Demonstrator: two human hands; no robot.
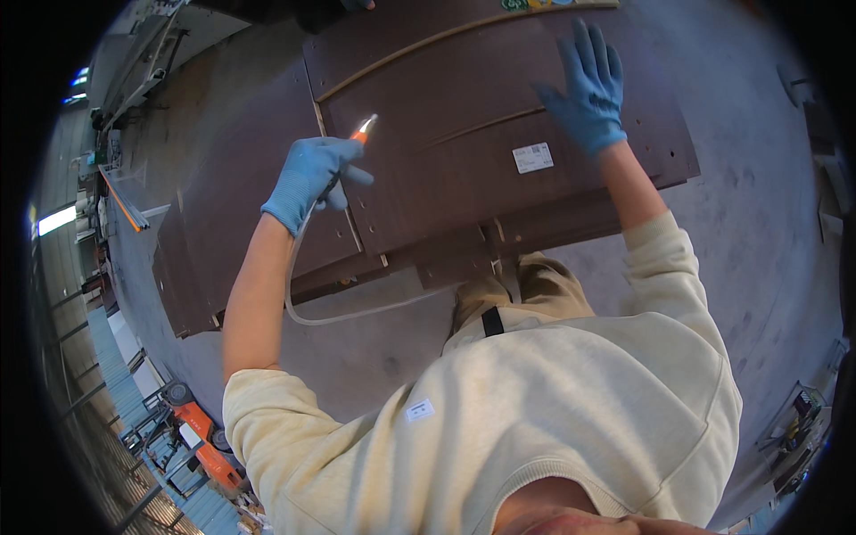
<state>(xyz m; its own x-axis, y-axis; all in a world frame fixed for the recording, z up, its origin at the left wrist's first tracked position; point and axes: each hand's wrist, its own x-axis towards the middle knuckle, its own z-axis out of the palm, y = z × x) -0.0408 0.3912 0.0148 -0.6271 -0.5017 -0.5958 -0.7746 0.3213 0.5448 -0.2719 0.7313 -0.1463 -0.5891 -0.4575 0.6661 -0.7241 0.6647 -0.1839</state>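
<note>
In a blue glove, my left hand (308, 174) is closed round a slim nozzle tool (362, 134) with an orange collar and a bright metal tip, perhaps an air blow gun. From it a clear hose (334, 318) loops down toward my waist. The tip points up and away over a large dark brown panel (428, 196). My right hand (588, 94), gloved as well, is stretched flat with fingers spread at the panel's far right; whether it touches the surface I cannot tell. A white printed label (533, 158) sits on the panel, left of my right wrist.
More brown panels (241, 205) lie to the left, with narrow gaps between them. A thin wooden strip (401, 49) runs across the far part. On the left floor stands an orange machine (201, 437); orange-edged lengths (125, 201) lie beyond it.
</note>
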